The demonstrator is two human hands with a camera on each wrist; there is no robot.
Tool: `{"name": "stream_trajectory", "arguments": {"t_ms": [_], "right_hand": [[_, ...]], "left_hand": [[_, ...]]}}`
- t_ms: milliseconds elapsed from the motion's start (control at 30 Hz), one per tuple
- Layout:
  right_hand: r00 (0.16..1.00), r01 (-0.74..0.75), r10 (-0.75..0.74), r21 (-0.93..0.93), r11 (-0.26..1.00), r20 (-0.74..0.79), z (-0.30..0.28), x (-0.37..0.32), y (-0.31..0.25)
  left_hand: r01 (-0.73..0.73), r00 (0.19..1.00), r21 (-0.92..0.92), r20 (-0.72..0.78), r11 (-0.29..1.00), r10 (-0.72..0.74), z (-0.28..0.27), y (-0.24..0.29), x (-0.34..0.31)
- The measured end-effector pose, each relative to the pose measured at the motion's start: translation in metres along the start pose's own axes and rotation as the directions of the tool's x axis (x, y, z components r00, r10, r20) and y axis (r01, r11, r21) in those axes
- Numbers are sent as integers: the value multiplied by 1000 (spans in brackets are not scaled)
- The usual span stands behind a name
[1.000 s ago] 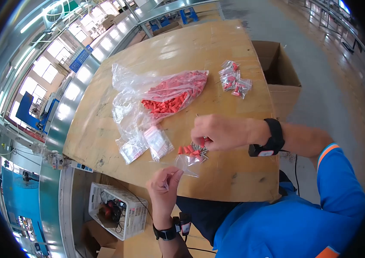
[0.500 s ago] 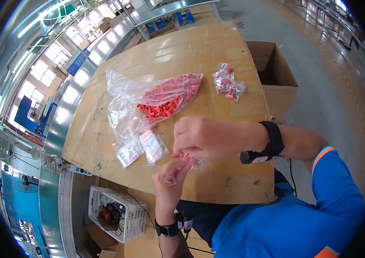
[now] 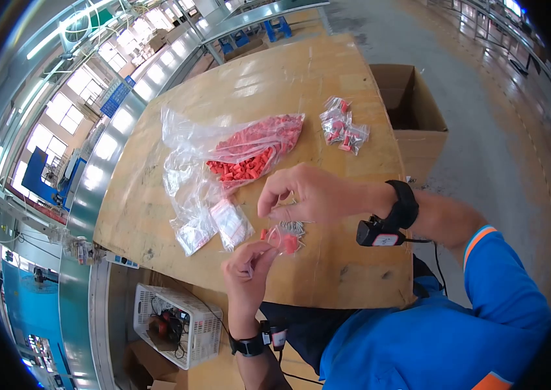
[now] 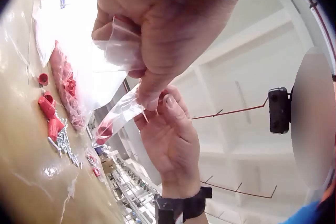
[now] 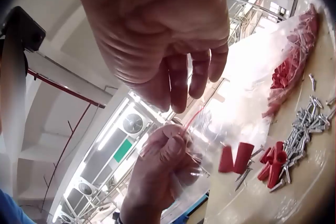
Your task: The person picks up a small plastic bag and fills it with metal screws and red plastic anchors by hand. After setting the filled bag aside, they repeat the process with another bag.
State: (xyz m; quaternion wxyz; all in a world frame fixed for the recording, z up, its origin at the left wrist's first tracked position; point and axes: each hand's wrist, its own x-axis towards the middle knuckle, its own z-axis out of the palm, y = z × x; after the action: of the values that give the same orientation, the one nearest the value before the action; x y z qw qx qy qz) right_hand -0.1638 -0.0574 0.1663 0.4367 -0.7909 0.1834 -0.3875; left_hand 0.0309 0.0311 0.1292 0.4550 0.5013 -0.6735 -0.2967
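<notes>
My left hand (image 3: 250, 260) pinches one edge of a small clear zip bag (image 4: 119, 50) just above the table's near edge. My right hand (image 3: 307, 194) reaches over and pinches the bag's other edge (image 4: 127, 111) between thumb and fingers. The two hands hold the bag (image 5: 210, 129) between them. Under the hands lies a small pile of red plastic plugs (image 3: 285, 242) and silver screws (image 5: 310, 124) on the wooden table (image 3: 275, 78). Beside my left hand the red plugs (image 4: 48, 109) and the screws (image 4: 65, 142) lie loose on the wood.
A big clear bag of red plugs (image 3: 253, 151) lies mid-table, with empty small bags (image 3: 214, 224) beside it. Filled small bags (image 3: 344, 127) sit at the right edge. An open cardboard box (image 3: 412, 97) stands right of the table, and a white basket (image 3: 171, 318) is below its near edge.
My right hand left the pile of plugs and screws and came to the small bag. My left hand rose slightly with the bag. The pile stays on the table.
</notes>
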Motion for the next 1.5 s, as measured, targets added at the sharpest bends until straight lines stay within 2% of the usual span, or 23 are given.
{"name": "stream_trajectory", "arguments": {"t_ms": [33,133,167,233,333,433,533,667,833,933,1133,1500], "right_hand": [[991,-135,134,90,987,17,-4,2,-2],[928,-372,340,341,864,152,-11,7,27],[902,-431,373,517,739,219,-11,7,37],[848,-505,385,774,381,364,-7,3,59],[849,-483,422,792,374,319,3,-1,87],[835,-507,410,804,312,368,4,-7,95],[819,-538,408,789,297,404,3,-7,101],[815,-555,414,750,360,405,10,-8,89],[806,-585,415,675,449,422,15,-11,82],[806,-574,485,644,505,339,14,-12,84],[815,-553,488,676,487,314,14,-12,83],[857,-498,445,643,582,261,6,-13,77]], "left_hand": [[28,1000,-51,10,998,-27,-2,-1,2],[122,992,-258,8,958,-124,-8,-13,13],[152,987,-333,5,931,-160,-7,-19,16],[178,979,-420,-18,890,-204,-4,-27,21],[206,969,-505,-14,838,-247,0,-38,27],[250,944,-572,-35,782,-327,7,-39,29],[230,936,-624,-68,747,-345,11,-47,31],[165,950,-687,-81,707,-300,8,-60,30],[192,938,-647,-99,738,-331,10,-54,31],[169,938,-657,-122,735,-324,11,-59,31],[127,951,-727,-103,675,-290,7,-67,30],[113,947,-728,-128,676,-295,8,-68,29]]}}
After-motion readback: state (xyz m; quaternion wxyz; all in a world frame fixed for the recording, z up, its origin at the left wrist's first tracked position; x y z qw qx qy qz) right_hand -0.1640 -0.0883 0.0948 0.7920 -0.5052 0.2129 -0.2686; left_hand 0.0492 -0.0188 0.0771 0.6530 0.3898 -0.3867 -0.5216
